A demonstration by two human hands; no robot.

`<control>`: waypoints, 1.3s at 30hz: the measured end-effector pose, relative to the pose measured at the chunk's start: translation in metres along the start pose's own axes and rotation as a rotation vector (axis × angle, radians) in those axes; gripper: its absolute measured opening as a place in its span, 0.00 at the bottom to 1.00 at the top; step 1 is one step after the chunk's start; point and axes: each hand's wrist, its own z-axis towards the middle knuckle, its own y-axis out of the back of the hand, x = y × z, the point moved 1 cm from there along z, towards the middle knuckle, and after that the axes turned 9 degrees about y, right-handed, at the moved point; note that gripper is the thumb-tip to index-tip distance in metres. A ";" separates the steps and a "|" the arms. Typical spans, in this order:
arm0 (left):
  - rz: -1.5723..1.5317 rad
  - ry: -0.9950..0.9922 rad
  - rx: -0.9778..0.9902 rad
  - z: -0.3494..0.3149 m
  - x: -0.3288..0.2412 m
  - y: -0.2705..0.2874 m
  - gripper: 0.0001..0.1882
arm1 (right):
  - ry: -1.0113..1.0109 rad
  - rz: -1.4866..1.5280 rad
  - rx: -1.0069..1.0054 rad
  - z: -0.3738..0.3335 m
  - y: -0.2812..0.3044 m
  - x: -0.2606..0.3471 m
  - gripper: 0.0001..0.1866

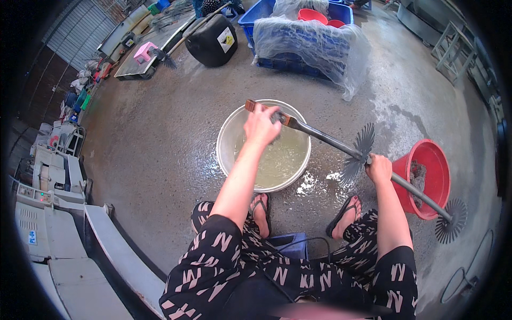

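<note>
A long grey metal rod (330, 140) lies slantwise across in front of me, its flat brown end over a round pale tub (223, 152) of cloudy, greenish liquid. My left hand (260, 127) is closed over the brown part, fingers slightly blurred. Farther along, my right hand (380, 168) grips the shaft just beside a dark, round, spiky disc (364, 143). A second spiky disc (447, 226) sits at the rod's lower right end. Beneath that stretch of rod stands a red bucket (442, 176) with a greyish clump inside.
Between my feet is a small blue stool (292, 246). Ahead stand a black jerrycan (212, 41) and blue crates (288, 63) draped in netting. Pale machinery (53, 234) lines the left; a metal stand (454, 50) is far right. The concrete floor (154, 144) is wet.
</note>
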 end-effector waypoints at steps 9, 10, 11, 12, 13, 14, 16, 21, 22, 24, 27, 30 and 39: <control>0.003 0.041 -0.030 -0.027 0.000 -0.008 0.26 | -0.025 0.013 0.012 0.001 0.000 -0.007 0.16; -0.051 0.027 -0.073 -0.022 0.001 -0.004 0.26 | -0.022 0.008 0.009 0.000 0.004 -0.004 0.15; -0.020 -0.025 -0.094 -0.017 0.003 -0.008 0.27 | -0.020 0.003 0.005 0.000 0.006 -0.001 0.15; 0.007 -0.001 -0.055 -0.019 0.008 -0.015 0.29 | -0.012 0.007 0.007 0.000 0.004 0.002 0.15; 0.023 0.015 -0.017 -0.021 0.007 -0.023 0.30 | -0.012 0.001 0.002 0.000 0.005 0.002 0.14; 0.040 0.031 0.020 -0.024 0.008 -0.029 0.32 | -0.012 -0.004 -0.003 0.001 0.005 0.000 0.14; 0.069 0.079 0.060 -0.035 0.010 -0.031 0.33 | -0.013 -0.002 0.014 0.002 0.002 -0.003 0.16; 0.080 0.148 0.135 -0.036 0.007 -0.020 0.30 | -0.016 -0.011 0.021 0.000 -0.001 -0.003 0.16; 0.030 0.133 0.111 -0.035 0.006 -0.016 0.29 | -0.012 -0.008 0.001 -0.001 -0.001 -0.003 0.14; -0.069 0.103 0.065 -0.027 0.004 -0.010 0.28 | -0.012 -0.004 -0.029 0.000 -0.001 -0.004 0.12; -0.121 0.107 0.030 -0.025 0.012 -0.024 0.28 | 0.003 -0.010 -0.021 -0.002 -0.003 -0.003 0.13; 0.052 0.140 0.109 -0.035 0.024 -0.033 0.29 | 0.003 -0.015 -0.018 0.002 -0.001 -0.005 0.14; -0.056 0.046 -0.096 -0.021 -0.006 -0.018 0.23 | -0.045 0.008 0.022 0.003 0.006 0.001 0.17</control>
